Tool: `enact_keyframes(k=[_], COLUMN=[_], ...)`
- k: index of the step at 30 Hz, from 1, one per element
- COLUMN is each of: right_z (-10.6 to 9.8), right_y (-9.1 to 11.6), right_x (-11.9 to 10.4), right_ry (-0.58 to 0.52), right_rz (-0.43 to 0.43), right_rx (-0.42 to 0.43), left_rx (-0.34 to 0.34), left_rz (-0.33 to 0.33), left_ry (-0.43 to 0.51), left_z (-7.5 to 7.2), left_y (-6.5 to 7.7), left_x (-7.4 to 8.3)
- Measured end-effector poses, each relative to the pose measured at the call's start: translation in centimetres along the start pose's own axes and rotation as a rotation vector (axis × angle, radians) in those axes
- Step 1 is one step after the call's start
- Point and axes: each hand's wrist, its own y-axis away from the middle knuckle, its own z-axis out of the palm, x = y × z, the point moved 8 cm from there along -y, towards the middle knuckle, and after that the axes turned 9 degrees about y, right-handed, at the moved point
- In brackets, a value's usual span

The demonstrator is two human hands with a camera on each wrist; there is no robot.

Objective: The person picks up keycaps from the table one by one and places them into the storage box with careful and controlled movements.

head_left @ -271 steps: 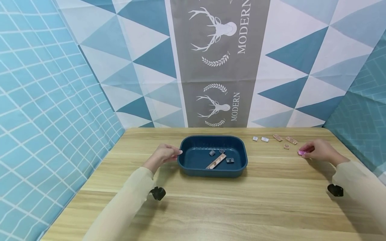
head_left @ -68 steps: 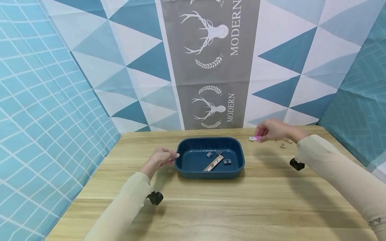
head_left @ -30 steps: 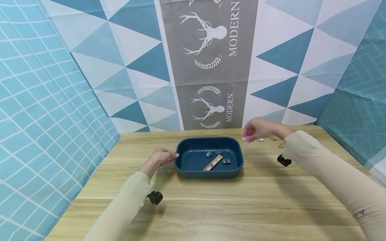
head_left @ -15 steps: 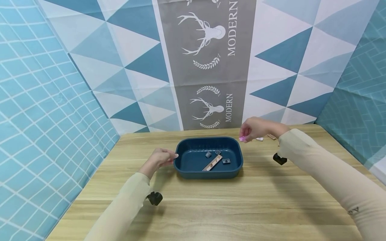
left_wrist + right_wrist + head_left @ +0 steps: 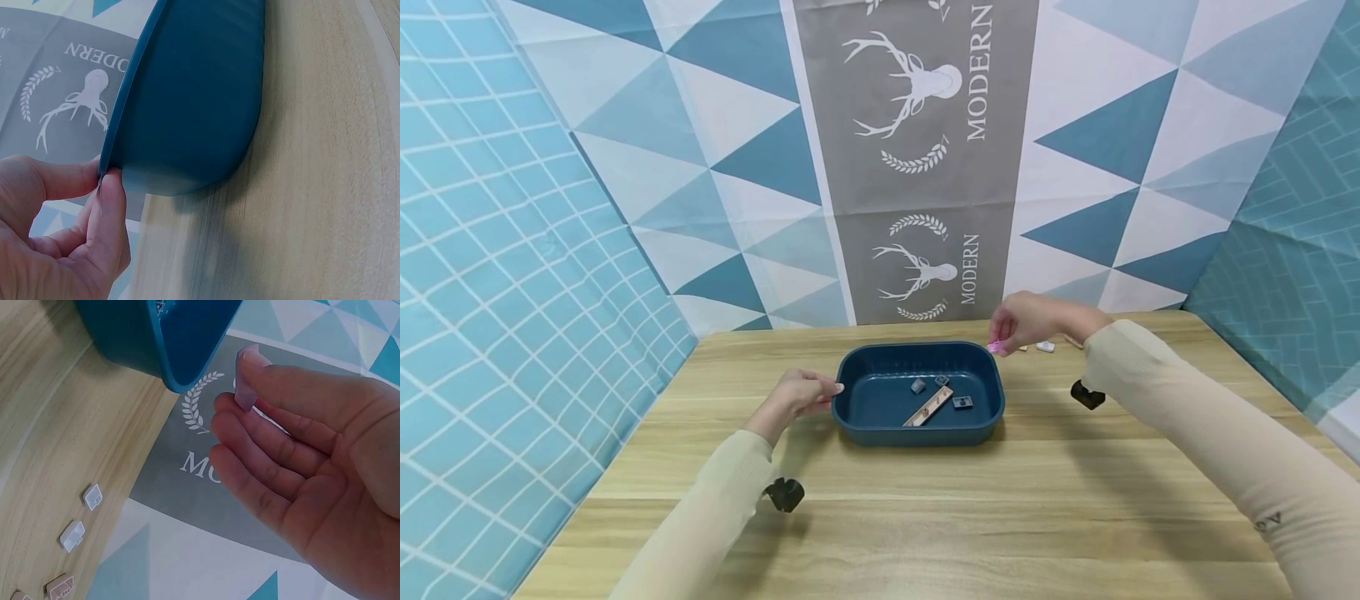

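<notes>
A dark blue plastic basin (image 5: 917, 436) stands on the wooden table. My left hand (image 5: 801, 392) pinches its left rim between thumb and fingers, as the left wrist view also shows. At the back right corner of the rim, my right hand (image 5: 1022, 323) holds a pink keycap (image 5: 996, 347). In the right wrist view the pale pink keycap (image 5: 245, 394) sits between thumb and fingertips, raised near the basin's edge. Inside the basin lie a long orange spacebar keycap (image 5: 929, 407), set diagonally, and a few grey keycaps (image 5: 962, 402), some with their undersides up.
Right of the basin, a white keycap (image 5: 1045, 346) lies near the table's back edge. The right wrist view shows two white keycaps (image 5: 72, 536) and an orange keycap (image 5: 60, 586) in a row. A patterned cloth (image 5: 940, 192) hangs behind the table.
My right hand has carried the pink keycap leftward from the far right of the table, past the white keycaps, to the basin's back right corner. The left hand has stayed on the rim.
</notes>
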Motion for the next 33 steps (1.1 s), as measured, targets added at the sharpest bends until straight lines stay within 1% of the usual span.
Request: enact_keyframes(k=[6, 21, 26, 33], right_z=[-0.1, -0.1, 0.0, 0.0], right_y=[-0.3, -1.6, -2.1, -3.0], right_x=[-0.6, -1.8, -2.1, -2.8], right_ry=[0.007, 0.017, 0.037, 0.086], right_rz=[-0.005, -0.023, -0.013, -0.029], right_rx=[-0.002, -0.025, -0.035, -0.026], left_rx=[0.011, 0.002, 0.007, 0.006], left_rz=[0.000, 0.001, 0.002, 0.009], left_ry=[-0.013, -0.005, -0.014, -0.014], left_z=[-0.1, -0.1, 0.0, 0.1], left_y=[0.0, -0.1, -0.1, 0.0], left_x=[0.0, -0.2, 0.0, 0.0])
